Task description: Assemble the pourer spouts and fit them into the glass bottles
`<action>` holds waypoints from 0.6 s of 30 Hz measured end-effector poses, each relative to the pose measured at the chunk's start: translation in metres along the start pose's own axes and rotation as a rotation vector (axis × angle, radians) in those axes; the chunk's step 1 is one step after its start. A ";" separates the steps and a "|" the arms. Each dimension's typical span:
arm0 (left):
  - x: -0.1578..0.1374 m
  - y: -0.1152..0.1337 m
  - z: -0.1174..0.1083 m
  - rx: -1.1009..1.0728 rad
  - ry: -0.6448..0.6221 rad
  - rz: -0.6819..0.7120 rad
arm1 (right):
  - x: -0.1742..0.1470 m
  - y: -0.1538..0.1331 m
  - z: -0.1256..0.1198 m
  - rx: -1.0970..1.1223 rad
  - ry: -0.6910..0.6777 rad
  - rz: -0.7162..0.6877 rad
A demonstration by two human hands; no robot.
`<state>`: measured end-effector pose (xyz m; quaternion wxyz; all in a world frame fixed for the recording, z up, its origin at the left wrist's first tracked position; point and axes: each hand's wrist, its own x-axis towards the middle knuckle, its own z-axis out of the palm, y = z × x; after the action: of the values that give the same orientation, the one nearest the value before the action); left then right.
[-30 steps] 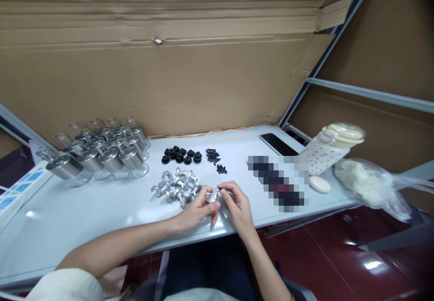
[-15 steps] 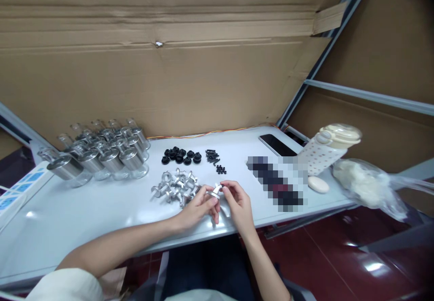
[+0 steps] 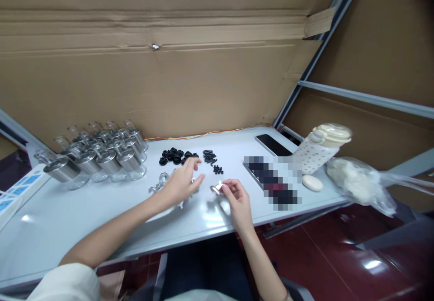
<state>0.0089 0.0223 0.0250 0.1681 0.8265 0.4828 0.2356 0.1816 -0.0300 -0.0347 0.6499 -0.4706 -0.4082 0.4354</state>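
Between the thumb and fingers of my right hand [image 3: 239, 201] is a silver pour spout [image 3: 215, 189], a round cap with a small stem, held just above the table. My left hand [image 3: 183, 181] is open and holds nothing. It hangs over the pile of silver spouts [image 3: 162, 184], hiding much of it, and its fingertips point at the black round stoppers [image 3: 172, 155]. Just right of the left fingertips lie small black tubes [image 3: 209, 156] and a cluster of tiny black rings [image 3: 218, 170].
Several glass bottles with metal sleeves [image 3: 108, 161] stand at the left, beside a white-and-blue box [image 3: 20, 192]. On the right are a phone [image 3: 274, 145], a blurred-out flat object [image 3: 271, 181], a cream oval [image 3: 312, 183], a dotted flask [image 3: 315, 154] and a plastic bag [image 3: 361, 181].
My left hand has let go of the silver spout and moved up and left towards the black stoppers. My right hand keeps the spout in nearly the same place.
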 end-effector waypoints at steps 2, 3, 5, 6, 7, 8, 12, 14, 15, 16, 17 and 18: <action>0.020 -0.010 -0.006 0.148 0.063 -0.031 | 0.000 0.001 0.000 0.005 0.009 0.002; 0.028 -0.015 -0.007 0.212 0.078 -0.043 | 0.000 0.001 0.000 0.013 0.016 0.000; 0.040 -0.024 -0.007 0.317 0.078 -0.035 | -0.001 0.000 0.000 0.030 0.035 -0.004; 0.044 -0.028 -0.005 0.354 0.065 -0.013 | -0.001 -0.001 -0.001 0.032 0.043 -0.002; 0.047 -0.032 -0.002 0.379 0.049 0.017 | -0.001 -0.001 -0.001 0.026 0.046 0.003; 0.048 -0.035 0.001 0.393 0.033 0.049 | -0.001 -0.002 -0.001 0.013 0.041 0.010; 0.051 -0.047 0.011 0.395 0.025 0.104 | -0.001 -0.002 -0.001 -0.023 0.012 0.020; 0.052 -0.049 0.011 0.388 0.045 0.104 | -0.001 -0.001 -0.001 -0.026 0.018 0.014; 0.052 -0.048 0.009 0.381 0.057 0.104 | 0.000 -0.001 -0.001 -0.027 0.026 0.010; 0.051 -0.045 0.007 0.377 0.070 0.106 | -0.001 0.000 -0.001 -0.029 0.037 0.006; 0.048 -0.041 0.004 0.361 0.084 0.111 | -0.001 0.000 -0.001 -0.031 0.049 0.002; 0.044 -0.036 0.002 0.322 0.105 0.120 | -0.001 0.000 0.000 -0.032 0.059 -0.002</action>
<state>0.0031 0.0780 0.0149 -0.0063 0.8566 0.4723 0.2078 0.1819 -0.0307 -0.0344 0.6543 -0.4932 -0.3963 0.4142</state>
